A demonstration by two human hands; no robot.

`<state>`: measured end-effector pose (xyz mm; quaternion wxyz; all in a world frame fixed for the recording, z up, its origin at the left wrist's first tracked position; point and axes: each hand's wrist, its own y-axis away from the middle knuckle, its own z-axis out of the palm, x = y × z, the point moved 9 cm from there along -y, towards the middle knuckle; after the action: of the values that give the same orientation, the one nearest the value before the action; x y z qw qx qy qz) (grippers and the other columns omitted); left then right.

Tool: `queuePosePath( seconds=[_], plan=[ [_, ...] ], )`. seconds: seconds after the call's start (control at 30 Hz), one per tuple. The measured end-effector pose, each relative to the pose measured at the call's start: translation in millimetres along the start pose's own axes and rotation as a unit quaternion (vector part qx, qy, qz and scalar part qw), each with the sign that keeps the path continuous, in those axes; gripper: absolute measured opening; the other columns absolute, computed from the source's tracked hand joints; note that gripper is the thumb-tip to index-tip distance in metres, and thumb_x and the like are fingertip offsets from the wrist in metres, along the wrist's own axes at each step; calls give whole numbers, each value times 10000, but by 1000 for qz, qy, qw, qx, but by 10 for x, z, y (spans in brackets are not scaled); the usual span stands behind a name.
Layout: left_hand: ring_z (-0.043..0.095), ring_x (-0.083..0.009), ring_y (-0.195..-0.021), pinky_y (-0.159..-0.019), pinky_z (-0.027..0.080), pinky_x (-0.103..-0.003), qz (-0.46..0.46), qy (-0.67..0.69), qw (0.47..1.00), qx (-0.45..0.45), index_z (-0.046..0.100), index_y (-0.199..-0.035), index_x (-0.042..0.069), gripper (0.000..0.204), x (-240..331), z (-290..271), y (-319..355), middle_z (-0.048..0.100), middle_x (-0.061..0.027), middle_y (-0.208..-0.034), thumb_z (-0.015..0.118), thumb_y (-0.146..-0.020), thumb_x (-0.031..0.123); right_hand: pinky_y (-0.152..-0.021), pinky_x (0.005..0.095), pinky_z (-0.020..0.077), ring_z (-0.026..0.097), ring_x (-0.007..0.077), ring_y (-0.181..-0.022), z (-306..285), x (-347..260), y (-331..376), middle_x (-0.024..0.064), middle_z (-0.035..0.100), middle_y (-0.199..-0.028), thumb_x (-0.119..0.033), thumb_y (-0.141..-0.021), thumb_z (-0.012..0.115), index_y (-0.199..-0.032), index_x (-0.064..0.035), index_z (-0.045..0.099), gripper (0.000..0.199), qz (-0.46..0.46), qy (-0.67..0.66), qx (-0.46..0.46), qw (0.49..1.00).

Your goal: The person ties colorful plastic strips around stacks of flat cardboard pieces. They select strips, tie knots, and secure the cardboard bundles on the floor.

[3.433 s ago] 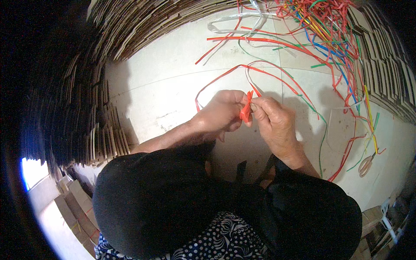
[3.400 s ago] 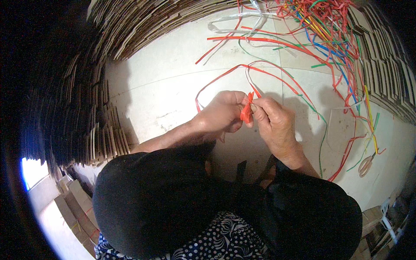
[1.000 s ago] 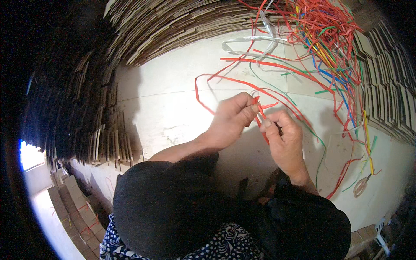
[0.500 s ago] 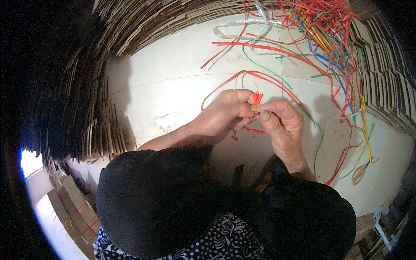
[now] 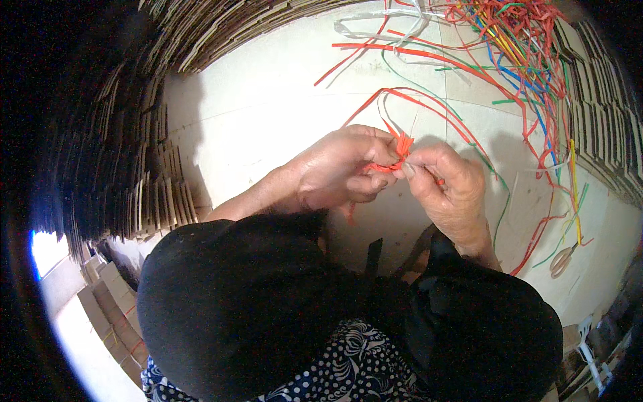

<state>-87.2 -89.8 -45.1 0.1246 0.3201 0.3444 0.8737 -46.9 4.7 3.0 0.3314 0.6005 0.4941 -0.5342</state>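
My left hand (image 5: 338,167) is closed round a small bunch of folded orange-red plastic strips (image 5: 404,143), and their fanned ends stick up past the fingers. Thumb and forefinger of my right hand (image 5: 454,191) pinch together at the base of that bunch, touching it from the right side. Part of the strip lies across the left fingers. Beyond the hands, long red strips (image 5: 435,100) arch over the white surface (image 5: 248,127). How the strips are folded inside the grip is hidden.
A tangled heap of red, yellow, blue and green strips (image 5: 516,47) lies at the far right. Light-handled scissors (image 5: 561,264) rest near the right edge. Stacked cardboard sheets stand at the left (image 5: 161,194), along the back (image 5: 221,30) and at the right (image 5: 603,134).
My right hand has shifted slightly right and down, and its fingertips have moved to the bunch's base. More of the orange-red strips now shows between the hands.
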Motion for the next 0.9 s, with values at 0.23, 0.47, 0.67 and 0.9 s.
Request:
queuePosePath(
  seconds=[0.23, 0.47, 0.67, 0.9],
  plan=[
    [305, -59, -444, -400, 245, -219, 32, 64, 997, -19, 544, -837, 20, 199, 78, 52, 85, 493, -14, -653, 503, -678, 133, -533, 340, 477, 631, 257, -606, -35, 0, 16, 132, 605, -678, -24, -776, 610, -848, -40, 574, 82, 20, -5, 11, 1000],
    [341, -46, -488, -423, 243, -206, 41, -65, 997, -27, 578, -815, 19, 193, 66, 29, 82, 513, -7, -661, 498, -641, 39, -525, 262, 447, 557, 137, -592, -8, -26, 32, 78, 590, -660, -3, -786, 609, -834, -28, 557, 75, 23, 27, -23, 999],
    [417, -44, -566, -482, 282, -181, 69, -116, 991, -22, 613, -854, 29, 148, 12, -5, 50, 535, 5, -681, 588, -713, 66, -523, 216, 432, 511, 48, -583, 10, -18, 23, 31, 572, -649, 65, -752, 605, -810, -10, 543, 113, 41, 79, -44, 995],
    [436, -42, -602, -516, 314, -187, 59, -139, 988, -3, 621, -863, 40, 106, -23, -37, 66, 549, 12, -701, 585, -763, 46, -475, 450, 425, 563, 366, -564, 6, 2, 7, 154, 536, -582, -118, -757, 609, -745, -67, 506, 116, 38, 101, -23, 994]
  ],
)
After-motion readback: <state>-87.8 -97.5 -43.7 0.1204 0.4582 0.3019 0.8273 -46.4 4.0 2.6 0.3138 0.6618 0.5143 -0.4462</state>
